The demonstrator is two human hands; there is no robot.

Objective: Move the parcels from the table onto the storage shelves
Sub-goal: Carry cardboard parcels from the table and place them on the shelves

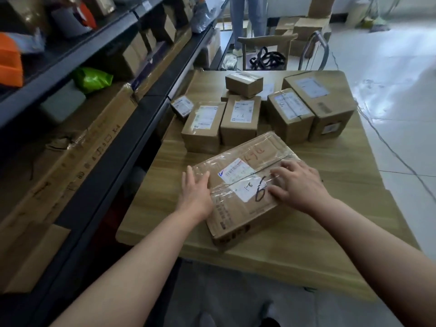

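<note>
handling now: flat parcel (pixel 245 182), left hand (pixel 195 192) and right hand (pixel 296 182) spread flat on it, unclamped
left: seven boxes on table (pixel 330 232)
shelves (pixel 132 128): partly stocked

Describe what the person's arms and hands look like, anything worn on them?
Both forearms are bare as far as the frame shows: no sleeves visible. The left hand and right hand carry no gloves, and no watch, bracelet or ring is visible. No markings show.

A parcel depot or stockroom — dark metal storage shelves (pixel 99 95) crammed with cartons line the left, labelled cardboard parcels (pixel 240 119) crowd the wooden desk (pixel 330 175), more boxes (pixel 304 27) stacked on the tiled floor (pixel 389 74).
</note>
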